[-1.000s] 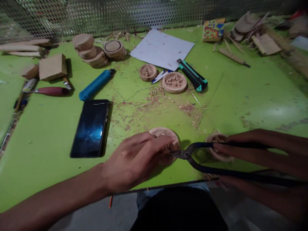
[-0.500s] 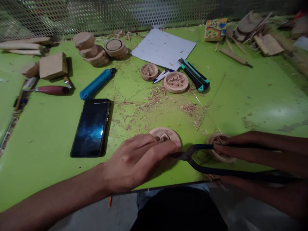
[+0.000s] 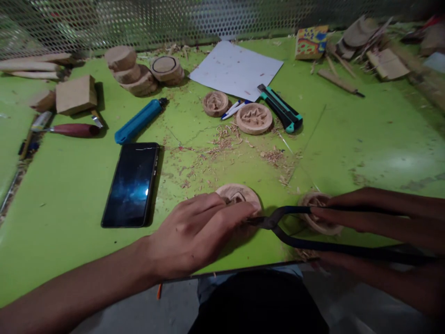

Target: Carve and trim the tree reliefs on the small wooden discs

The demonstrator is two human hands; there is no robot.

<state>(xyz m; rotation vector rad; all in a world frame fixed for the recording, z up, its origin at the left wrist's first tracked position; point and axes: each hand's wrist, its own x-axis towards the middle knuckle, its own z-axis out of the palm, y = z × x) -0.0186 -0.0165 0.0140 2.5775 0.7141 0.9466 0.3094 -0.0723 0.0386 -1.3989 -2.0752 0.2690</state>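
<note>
My left hand (image 3: 194, 232) lies with its fingers pressed down on a round carved wooden disc (image 3: 239, 194) near the front edge of the green table (image 3: 69, 185). My right hand (image 3: 375, 222) grips the long black handles of a pair of pincers (image 3: 313, 241), fingers wrapped along both arms. The pincers' jaws (image 3: 259, 221) meet the disc's right edge, right under my left fingertips. A second small carved disc (image 3: 318, 218) lies partly hidden behind my right fingers.
A black phone (image 3: 132, 184) lies left of my hand. Farther back are a blue lighter (image 3: 139, 121), two carved discs (image 3: 253, 118), a teal utility knife (image 3: 281, 108), a paper sheet (image 3: 236, 69), wood blocks (image 3: 76, 95), stacked wood rounds (image 3: 139, 74) and a red-handled tool (image 3: 74, 130). Shavings litter the middle.
Hardly anything moved. The pincers' jaws and my left fingertips shifted slightly on the disc's right edge; both hands keep their hold.
</note>
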